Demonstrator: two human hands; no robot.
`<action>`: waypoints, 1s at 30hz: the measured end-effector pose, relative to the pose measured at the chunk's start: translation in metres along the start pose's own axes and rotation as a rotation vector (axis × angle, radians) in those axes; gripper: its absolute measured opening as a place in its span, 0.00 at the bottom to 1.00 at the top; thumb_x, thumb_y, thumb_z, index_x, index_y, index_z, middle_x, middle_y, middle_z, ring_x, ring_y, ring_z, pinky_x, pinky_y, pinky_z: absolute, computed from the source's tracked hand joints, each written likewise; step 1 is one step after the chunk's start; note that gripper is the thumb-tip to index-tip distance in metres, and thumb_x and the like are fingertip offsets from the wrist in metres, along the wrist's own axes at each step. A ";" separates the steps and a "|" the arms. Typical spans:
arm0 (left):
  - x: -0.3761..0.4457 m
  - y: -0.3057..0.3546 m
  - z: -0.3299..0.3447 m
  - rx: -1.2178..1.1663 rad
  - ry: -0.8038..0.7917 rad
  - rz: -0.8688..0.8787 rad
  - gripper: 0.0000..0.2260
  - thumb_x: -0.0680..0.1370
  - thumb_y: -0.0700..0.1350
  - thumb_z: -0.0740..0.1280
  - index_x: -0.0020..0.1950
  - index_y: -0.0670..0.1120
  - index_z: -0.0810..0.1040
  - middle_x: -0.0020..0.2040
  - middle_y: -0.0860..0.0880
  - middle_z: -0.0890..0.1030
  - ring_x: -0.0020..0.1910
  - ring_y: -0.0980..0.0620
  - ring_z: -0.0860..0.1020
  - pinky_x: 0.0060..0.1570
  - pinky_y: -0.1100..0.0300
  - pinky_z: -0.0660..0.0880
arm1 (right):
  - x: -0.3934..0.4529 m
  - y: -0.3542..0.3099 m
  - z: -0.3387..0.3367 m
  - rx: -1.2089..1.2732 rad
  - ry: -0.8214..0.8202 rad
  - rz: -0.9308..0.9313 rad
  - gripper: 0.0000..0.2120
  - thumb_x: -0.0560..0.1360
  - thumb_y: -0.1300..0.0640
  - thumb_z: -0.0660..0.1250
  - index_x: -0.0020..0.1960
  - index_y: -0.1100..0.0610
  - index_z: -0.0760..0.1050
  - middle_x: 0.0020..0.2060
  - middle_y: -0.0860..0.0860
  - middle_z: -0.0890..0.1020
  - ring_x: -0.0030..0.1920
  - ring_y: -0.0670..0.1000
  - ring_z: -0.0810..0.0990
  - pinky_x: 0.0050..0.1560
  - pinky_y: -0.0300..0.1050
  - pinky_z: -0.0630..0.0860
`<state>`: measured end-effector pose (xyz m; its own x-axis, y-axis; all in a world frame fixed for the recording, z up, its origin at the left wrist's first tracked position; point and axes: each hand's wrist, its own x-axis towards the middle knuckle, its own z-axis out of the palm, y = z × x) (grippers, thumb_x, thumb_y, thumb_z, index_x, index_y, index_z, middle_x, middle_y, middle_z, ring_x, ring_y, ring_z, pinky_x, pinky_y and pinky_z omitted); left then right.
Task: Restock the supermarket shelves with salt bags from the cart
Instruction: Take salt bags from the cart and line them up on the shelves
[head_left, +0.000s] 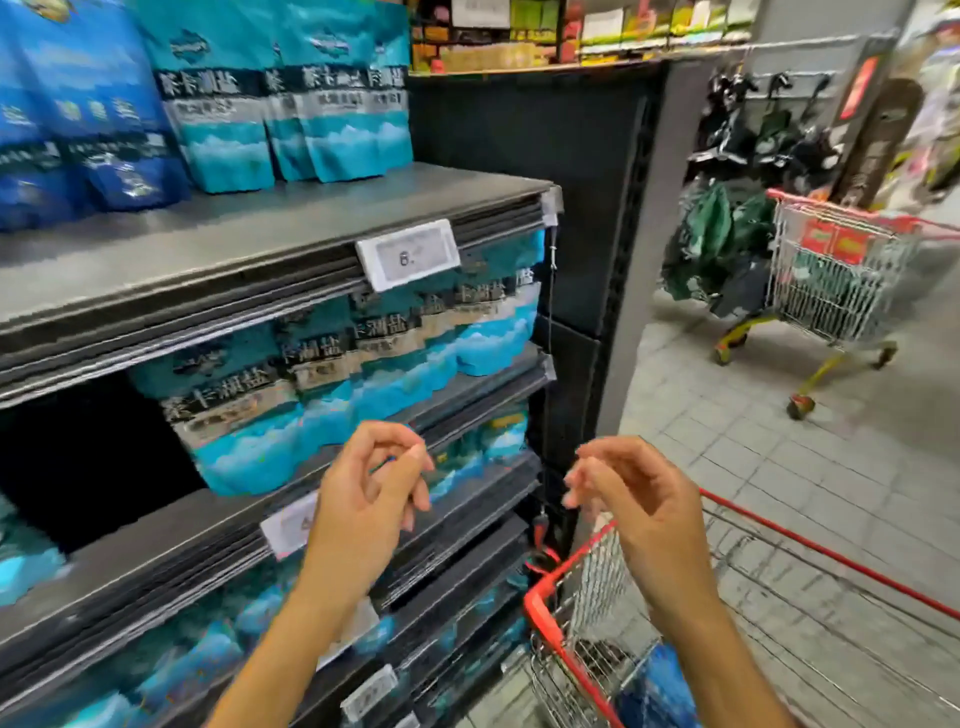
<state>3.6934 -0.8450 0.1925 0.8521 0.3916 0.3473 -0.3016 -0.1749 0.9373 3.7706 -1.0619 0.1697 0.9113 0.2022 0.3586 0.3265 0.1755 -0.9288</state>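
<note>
Now both the left hand (371, 480) and right hand (636, 496) hang loosely curled, empty, above the cart (540, 605). A blind reach risks snagging its wire; bags (654, 686) look blurred.

left hand (371, 480): raised, fingers loosely curled, holding nothing
right hand (631, 491): raised just beside the left, apart from it, fingers loosely curled, empty
forearms: bare, rising from below, converging toward the hands

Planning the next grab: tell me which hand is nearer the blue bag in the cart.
Right. The right hand hangs above the cart holding the blue bag; the left hand is off toward the shelves.
</note>
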 end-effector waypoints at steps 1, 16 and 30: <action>-0.001 -0.015 0.014 -0.007 -0.051 -0.046 0.05 0.79 0.45 0.69 0.47 0.45 0.76 0.39 0.42 0.79 0.30 0.49 0.75 0.27 0.60 0.72 | -0.009 0.009 -0.015 -0.024 0.073 0.028 0.07 0.78 0.65 0.67 0.47 0.55 0.80 0.37 0.56 0.84 0.37 0.52 0.83 0.39 0.41 0.79; -0.092 -0.189 0.268 0.128 -0.940 -0.659 0.08 0.80 0.34 0.63 0.44 0.45 0.72 0.36 0.47 0.77 0.21 0.58 0.73 0.20 0.65 0.65 | -0.183 0.108 -0.226 -0.198 1.029 0.512 0.08 0.80 0.65 0.64 0.44 0.58 0.78 0.29 0.48 0.81 0.27 0.43 0.79 0.24 0.35 0.73; -0.151 -0.443 0.401 0.894 -0.977 -0.874 0.07 0.82 0.39 0.59 0.48 0.41 0.75 0.48 0.36 0.80 0.46 0.41 0.79 0.45 0.47 0.76 | -0.317 0.360 -0.366 -0.454 0.641 1.381 0.08 0.81 0.61 0.62 0.50 0.66 0.76 0.44 0.64 0.80 0.48 0.60 0.79 0.49 0.50 0.69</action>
<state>3.8696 -1.1892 -0.2872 0.6623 0.0065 -0.7492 0.4459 -0.8070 0.3873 3.6912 -1.4152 -0.3123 0.4696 -0.4871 -0.7363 -0.8684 -0.1048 -0.4846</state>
